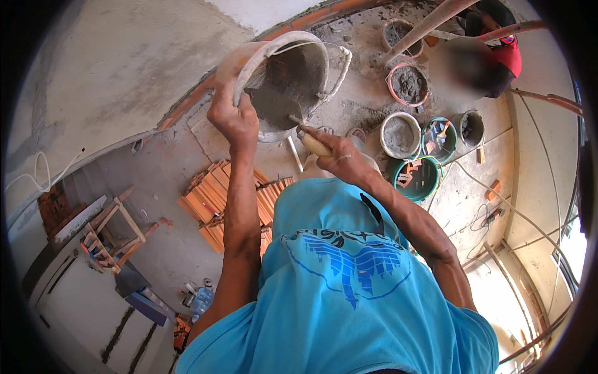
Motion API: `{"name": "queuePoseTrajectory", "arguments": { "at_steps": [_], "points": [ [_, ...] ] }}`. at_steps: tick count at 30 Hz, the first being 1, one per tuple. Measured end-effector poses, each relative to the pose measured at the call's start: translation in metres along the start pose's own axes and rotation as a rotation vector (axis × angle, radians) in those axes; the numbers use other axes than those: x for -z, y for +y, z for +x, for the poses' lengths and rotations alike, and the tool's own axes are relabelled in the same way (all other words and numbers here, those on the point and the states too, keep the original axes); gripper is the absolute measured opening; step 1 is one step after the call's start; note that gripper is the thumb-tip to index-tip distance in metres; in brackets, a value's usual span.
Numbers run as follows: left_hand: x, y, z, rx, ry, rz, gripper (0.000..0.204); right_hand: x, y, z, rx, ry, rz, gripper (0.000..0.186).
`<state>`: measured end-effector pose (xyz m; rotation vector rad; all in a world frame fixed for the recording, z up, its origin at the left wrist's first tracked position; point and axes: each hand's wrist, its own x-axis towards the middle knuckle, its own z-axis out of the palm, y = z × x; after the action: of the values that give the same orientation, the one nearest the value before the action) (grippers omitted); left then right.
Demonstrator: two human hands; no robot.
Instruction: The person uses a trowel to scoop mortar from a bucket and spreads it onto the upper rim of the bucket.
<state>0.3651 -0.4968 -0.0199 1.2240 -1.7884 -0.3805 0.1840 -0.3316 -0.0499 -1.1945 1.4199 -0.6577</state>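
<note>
My left hand (232, 118) is closed on the rim of a pale, mortar-stained plastic bucket (299, 75) with a rope-wrapped handle, held tilted so its inside faces me. Grey wet mortar (268, 106) lies low inside it. In my right hand (339, 156) is the wooden handle of a trowel (316, 142), and its metal end reaches into the bucket near the lower rim; how much blade is hidden I cannot tell.
Several buckets (402, 136) holding mortar or tools stand right of me. A person in red (504, 59) crouches beyond, beside metal poles (417, 34). Below lie stacked orange tiles (205, 206) and a wooden trestle (112, 230). Cables (523, 212) hang at right.
</note>
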Motion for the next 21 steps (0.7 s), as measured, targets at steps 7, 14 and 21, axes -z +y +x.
{"name": "queuePoseTrajectory", "arguments": {
  "at_steps": [7, 14, 21],
  "points": [
    [0.0, 0.003, 0.002, 0.009, -0.007, -0.008, 0.037, 0.014, -0.004, 0.026, -0.105, 0.056, -0.401, 0.079],
    [0.0, -0.005, 0.001, 0.001, 0.016, -0.035, 0.036, -0.005, 0.004, 0.014, 0.136, 0.073, 0.079, 0.071],
    [-0.004, 0.008, 0.002, -0.009, 0.001, -0.04, 0.033, 0.001, -0.004, 0.025, 0.025, 0.14, -0.193, 0.075]
  ]
}}
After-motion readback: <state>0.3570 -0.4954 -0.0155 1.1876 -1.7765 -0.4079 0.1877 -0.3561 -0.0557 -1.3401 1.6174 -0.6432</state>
